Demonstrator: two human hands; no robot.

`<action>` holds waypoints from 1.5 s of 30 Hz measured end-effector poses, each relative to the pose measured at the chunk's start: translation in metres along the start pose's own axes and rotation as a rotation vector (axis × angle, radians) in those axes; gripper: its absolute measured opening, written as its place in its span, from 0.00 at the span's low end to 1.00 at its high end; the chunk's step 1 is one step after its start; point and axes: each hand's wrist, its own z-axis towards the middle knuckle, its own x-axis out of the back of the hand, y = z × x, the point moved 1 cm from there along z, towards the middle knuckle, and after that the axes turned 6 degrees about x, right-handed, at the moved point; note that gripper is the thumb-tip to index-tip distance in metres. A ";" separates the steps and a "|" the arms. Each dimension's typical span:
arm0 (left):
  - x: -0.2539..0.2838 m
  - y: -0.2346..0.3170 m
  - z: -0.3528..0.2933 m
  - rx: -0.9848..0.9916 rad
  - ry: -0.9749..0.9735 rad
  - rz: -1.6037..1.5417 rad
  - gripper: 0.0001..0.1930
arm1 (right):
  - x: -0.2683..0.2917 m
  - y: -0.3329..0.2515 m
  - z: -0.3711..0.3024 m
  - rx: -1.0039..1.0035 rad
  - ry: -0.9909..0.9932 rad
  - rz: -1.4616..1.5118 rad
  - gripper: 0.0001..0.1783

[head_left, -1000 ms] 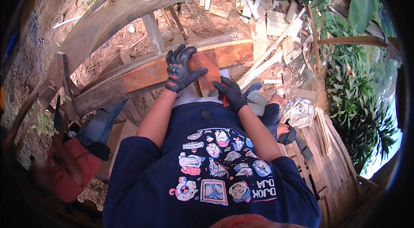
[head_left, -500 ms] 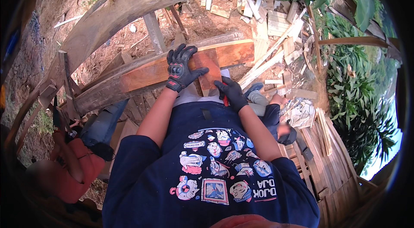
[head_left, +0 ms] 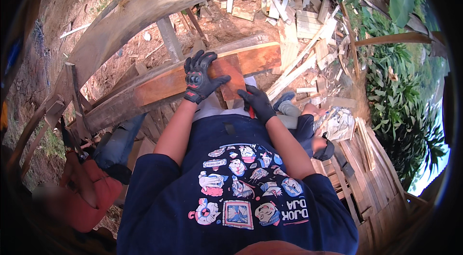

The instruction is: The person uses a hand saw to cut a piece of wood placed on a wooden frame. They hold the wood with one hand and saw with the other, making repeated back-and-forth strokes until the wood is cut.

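Note:
A long timber beam [head_left: 164, 90] with a reddish-brown planed face slants across in front of me. A short reddish wooden board [head_left: 230, 77] lies crosswise over it, its near end toward my lap. My left hand [head_left: 199, 79], in a black glove, rests flat with fingers spread on the beam, thumb reaching onto the short board. My right hand [head_left: 259, 102], also gloved in black, is closed at the board's near right edge. Out of its grip shows a small red thing [head_left: 251, 111]; the fingers hide most of it, and its kind cannot be made out.
A curved thick plank [head_left: 144, 9] arches beyond the beam at upper left. Wood offcuts [head_left: 289, 18] litter the ground at the far right. One person in red [head_left: 91, 192] is at lower left; another in a dark cap [head_left: 324, 149] sits on the right by stacked planks [head_left: 359, 182].
The whole view has shifted slightly. Both hands keep nearly the same places on the beam and the short board. The person in red at the left has moved a little lower.

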 end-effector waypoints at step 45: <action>-0.005 -0.007 0.002 -0.037 0.031 0.011 0.46 | -0.004 0.000 0.002 -0.021 0.057 -0.056 0.33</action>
